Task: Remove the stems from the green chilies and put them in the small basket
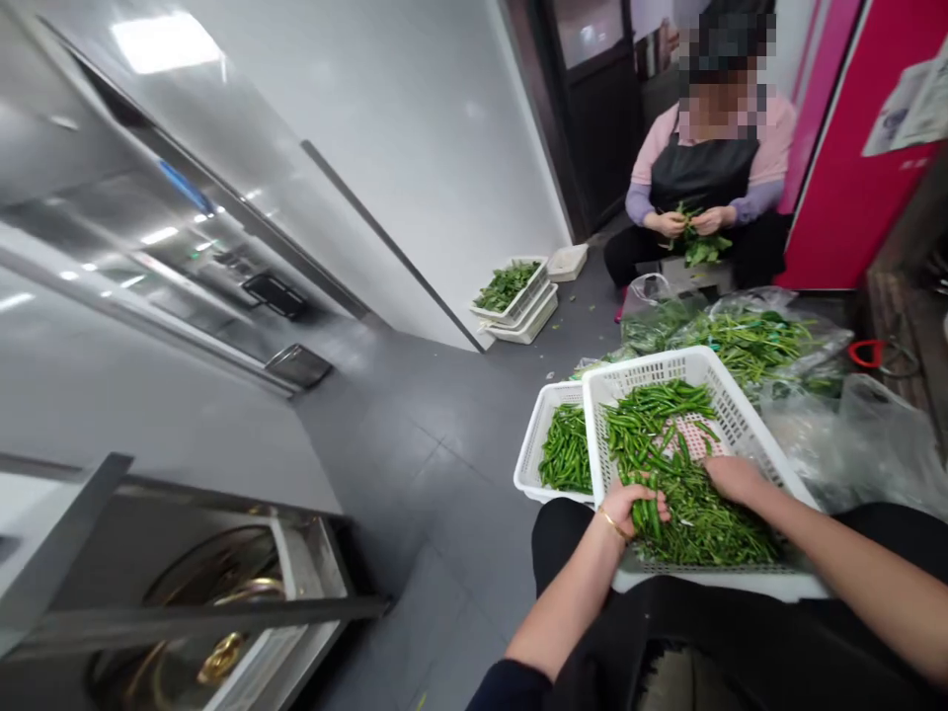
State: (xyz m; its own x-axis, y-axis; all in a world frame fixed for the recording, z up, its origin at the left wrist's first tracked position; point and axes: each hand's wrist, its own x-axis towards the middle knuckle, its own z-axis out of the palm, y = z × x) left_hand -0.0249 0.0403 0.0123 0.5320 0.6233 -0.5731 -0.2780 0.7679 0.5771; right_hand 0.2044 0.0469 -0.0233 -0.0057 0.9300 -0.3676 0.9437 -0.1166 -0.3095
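The green peppers [656, 403] lie in the far left part of the white basket [735, 413], and thin green stems [711, 531] are heaped in its near part. Inside this basket the two hands are apart: the left hand [628, 506] is curled around a few peppers, while the right hand [733, 479] has its fingers hidden, so I cannot tell if they grip. Left of the basket stands a tray [534, 446] with more peppers [567, 449]. Beyond the basket, a co-worker [703, 173] holds leafy greens [700, 245].
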